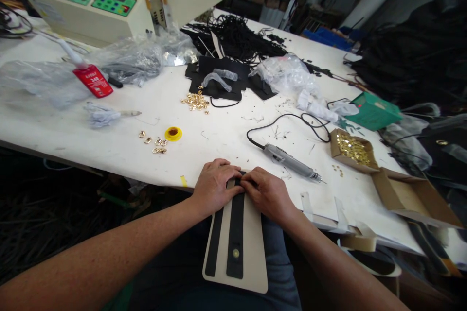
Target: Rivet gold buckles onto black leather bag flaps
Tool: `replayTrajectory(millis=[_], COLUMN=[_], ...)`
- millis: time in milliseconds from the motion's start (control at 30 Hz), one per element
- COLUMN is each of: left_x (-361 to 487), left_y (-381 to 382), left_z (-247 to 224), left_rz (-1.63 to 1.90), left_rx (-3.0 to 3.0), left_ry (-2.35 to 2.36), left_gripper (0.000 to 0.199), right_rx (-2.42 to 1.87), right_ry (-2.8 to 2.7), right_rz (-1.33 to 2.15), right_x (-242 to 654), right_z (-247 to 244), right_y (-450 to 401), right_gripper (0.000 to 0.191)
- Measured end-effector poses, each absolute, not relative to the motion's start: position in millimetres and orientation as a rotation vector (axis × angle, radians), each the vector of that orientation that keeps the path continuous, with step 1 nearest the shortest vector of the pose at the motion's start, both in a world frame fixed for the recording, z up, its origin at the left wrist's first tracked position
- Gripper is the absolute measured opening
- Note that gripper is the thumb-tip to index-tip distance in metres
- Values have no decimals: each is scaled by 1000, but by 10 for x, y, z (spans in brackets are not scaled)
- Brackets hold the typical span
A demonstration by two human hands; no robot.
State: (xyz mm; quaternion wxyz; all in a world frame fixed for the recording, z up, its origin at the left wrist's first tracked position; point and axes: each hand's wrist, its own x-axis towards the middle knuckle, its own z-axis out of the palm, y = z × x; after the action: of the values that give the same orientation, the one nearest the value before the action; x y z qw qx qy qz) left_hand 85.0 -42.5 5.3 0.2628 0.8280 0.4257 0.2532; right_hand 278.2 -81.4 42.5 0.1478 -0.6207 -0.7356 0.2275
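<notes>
A beige board [253, 257] with rounded corners lies over my lap, its far end at the table's edge. Two dark strips run along it; the wider black strap [235, 233] carries a round brass-coloured stud [236, 253] near its close end. My left hand [215, 187] lies over the far end of the board, thumb and fingers closed about the strap there. From the other side my right hand [268, 194] pinches the same end, its fingertips meeting the left thumb. What exactly sits between the fingertips is partly hidden.
A grey electric screwdriver [292, 160] with a black cord lies beyond my right hand. Gold hardware [196, 102], a yellow tape roll [173, 133] and a red glue bottle [94, 80] are on the table [226, 129]. Cardboard boxes [412, 197] stand right; a green-panelled machine [91, 7] stands back left.
</notes>
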Motion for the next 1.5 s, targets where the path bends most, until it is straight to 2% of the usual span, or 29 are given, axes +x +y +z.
replayTrajectory(millis=[267, 500, 967, 1067, 1200, 1267, 1367, 1500], left_x=[844, 850, 858, 861, 857, 854, 852, 850], left_y=[-417, -429, -409, -422, -433, -434, -435, -436], left_z=[20, 26, 25, 18, 15, 15, 19, 14], left_rz=[694, 711, 662, 678, 697, 703, 700, 709], left_rx=[2244, 2249, 2305, 2298, 2286, 2283, 2279, 2271], left_ry=[1135, 1145, 1130, 1138, 1135, 1131, 1135, 1133], left_gripper=[28, 30, 29, 29, 27, 27, 27, 27], right_rx=[-1838, -1950, -1748, -1693, -1925, -2122, -2266, -2159], right_ry=[-1946, -1762, -1823, -1772, -1842, -1940, -2095, -2063], right_rz=[761, 1096, 971, 806, 136, -64, -43, 84], right_x=[2795, 2869, 2882, 3062, 3568, 3837, 4101, 4115], right_z=[375, 378, 389, 422, 476, 460, 394, 407], right_y=[-721, -555, -743, -758, -707, -656, -588, -575], right_gripper=[8, 12, 19, 19, 32, 42, 45, 39])
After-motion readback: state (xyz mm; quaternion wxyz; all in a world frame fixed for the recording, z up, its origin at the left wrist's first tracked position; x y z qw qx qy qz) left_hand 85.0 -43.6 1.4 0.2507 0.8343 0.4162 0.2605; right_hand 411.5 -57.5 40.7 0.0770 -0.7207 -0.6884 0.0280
